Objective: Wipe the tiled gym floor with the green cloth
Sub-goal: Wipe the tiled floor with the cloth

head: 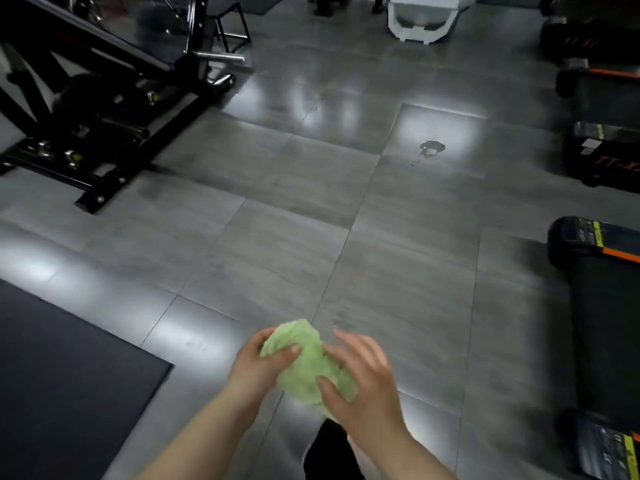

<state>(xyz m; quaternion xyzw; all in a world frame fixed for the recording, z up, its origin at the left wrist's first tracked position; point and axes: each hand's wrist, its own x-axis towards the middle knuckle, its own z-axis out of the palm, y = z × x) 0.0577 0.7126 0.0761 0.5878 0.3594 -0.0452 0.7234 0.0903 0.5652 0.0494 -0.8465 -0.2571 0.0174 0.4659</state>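
Observation:
A crumpled green cloth point(306, 365) is held up in the air in front of me, above the grey tiled floor point(284, 244). My left hand point(258, 367) grips its left side, thumb across the front. My right hand point(363, 379) holds its right side with the thumb pressed on the cloth and the fingers spread. A small wet spot point(431, 148) lies on a shiny tile far ahead to the right. Another faint wet mark point(317, 102) shows farther back.
A black weight machine point(97, 109) stands at the back left. Black treadmills with orange trim point(602, 306) line the right edge. A dark floor mat point(65, 375) covers the near left. A white object point(420, 19) sits at the far back. My dark trouser leg point(329, 452) is below the hands.

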